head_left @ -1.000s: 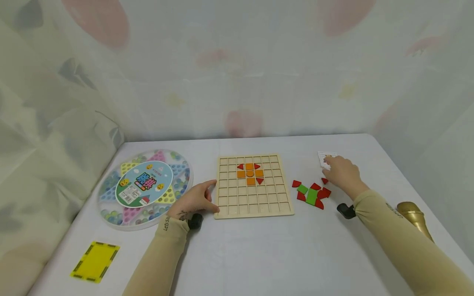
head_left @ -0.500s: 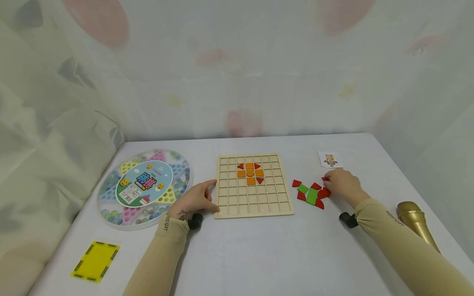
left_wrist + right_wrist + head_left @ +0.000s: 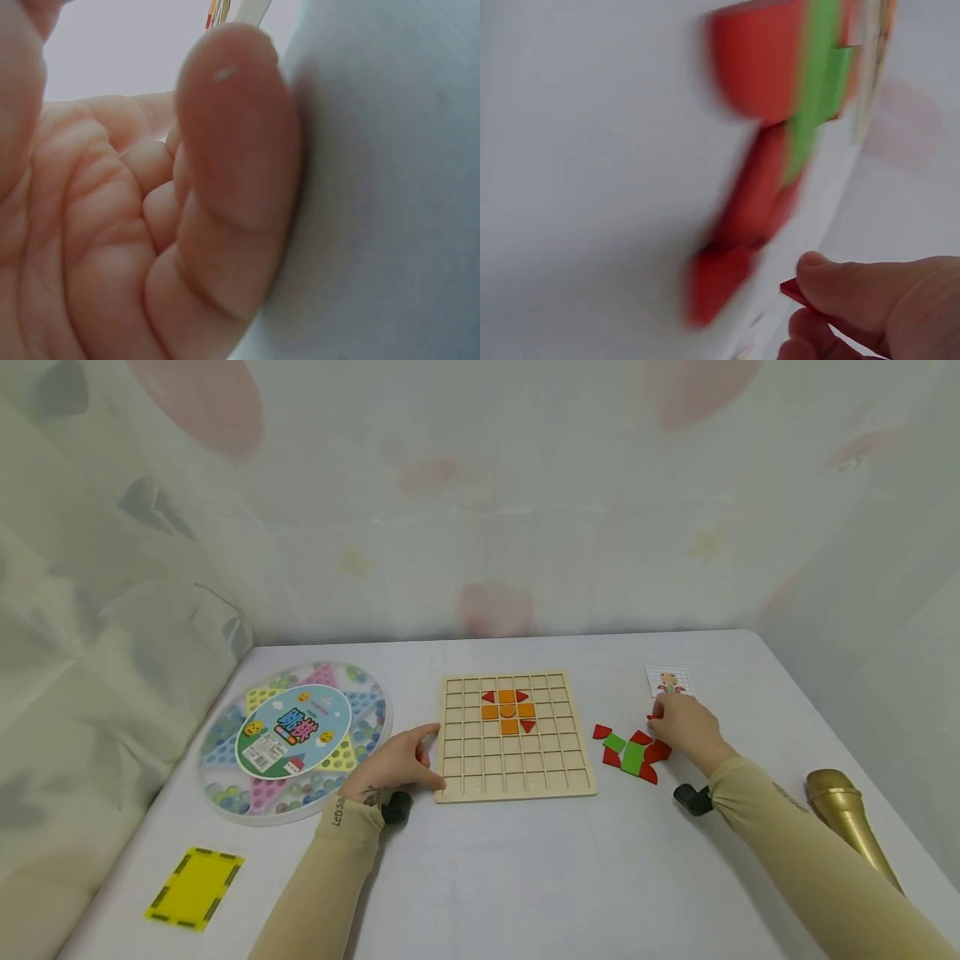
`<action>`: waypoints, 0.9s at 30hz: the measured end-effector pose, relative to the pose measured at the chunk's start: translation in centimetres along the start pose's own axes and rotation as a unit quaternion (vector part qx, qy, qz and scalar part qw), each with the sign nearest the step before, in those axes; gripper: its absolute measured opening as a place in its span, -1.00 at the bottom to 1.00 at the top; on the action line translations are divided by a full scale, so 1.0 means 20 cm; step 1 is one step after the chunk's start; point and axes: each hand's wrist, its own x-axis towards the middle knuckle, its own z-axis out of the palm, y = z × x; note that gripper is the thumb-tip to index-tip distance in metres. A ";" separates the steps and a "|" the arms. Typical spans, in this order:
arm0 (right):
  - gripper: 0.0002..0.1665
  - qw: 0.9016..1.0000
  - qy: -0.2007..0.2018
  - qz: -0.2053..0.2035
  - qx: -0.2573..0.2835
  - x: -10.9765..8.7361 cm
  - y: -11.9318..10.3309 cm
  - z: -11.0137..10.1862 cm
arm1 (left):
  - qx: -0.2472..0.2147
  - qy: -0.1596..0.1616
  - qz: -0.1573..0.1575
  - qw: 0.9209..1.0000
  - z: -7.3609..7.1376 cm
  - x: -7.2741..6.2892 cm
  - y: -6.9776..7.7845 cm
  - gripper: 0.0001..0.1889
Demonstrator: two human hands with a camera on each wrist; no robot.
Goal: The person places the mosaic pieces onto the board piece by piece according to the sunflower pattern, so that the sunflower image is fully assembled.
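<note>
A red triangular tile [image 3: 793,291] is pinched between thumb and fingers of my right hand [image 3: 686,728], raised off the table beside the loose tiles. Below and left of that hand lie several red tiles [image 3: 602,732] and green tiles [image 3: 633,757], blurred in the right wrist view. My left hand [image 3: 393,762] touches the left edge of a wooden grid board [image 3: 517,768] with thumb and index finger spread apart. Orange tiles [image 3: 509,727] form a cross around a round orange piece [image 3: 507,712] on the board, with red triangles [image 3: 528,726] at three of its corners.
A small picture card [image 3: 670,680] lies behind my right hand, partly covered by it. At the left is a round marble game box [image 3: 294,731]. A yellow card [image 3: 195,889] is near the front left; a gold microphone [image 3: 847,810] lies at the right.
My right hand came down from the picture card to the loose tiles and took the red triangular tile. It now lifts it slightly up and left. The left hand stays put.
</note>
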 end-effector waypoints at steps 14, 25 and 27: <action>-0.89 0.978 0.000 -0.177 0.109 0.11 -0.61 0.05 | 0.005 -0.002 0.016 1.000 -0.01 0.00 0.00 0.05; -0.89 0.958 -0.082 -0.274 -0.019 0.21 -0.88 0.18 | -0.003 0.001 0.005 1.000 0.00 0.00 0.01 0.03; -0.90 0.955 -0.086 -0.280 -0.045 0.22 -0.91 0.20 | -0.003 0.002 0.005 1.000 0.00 0.00 0.01 0.04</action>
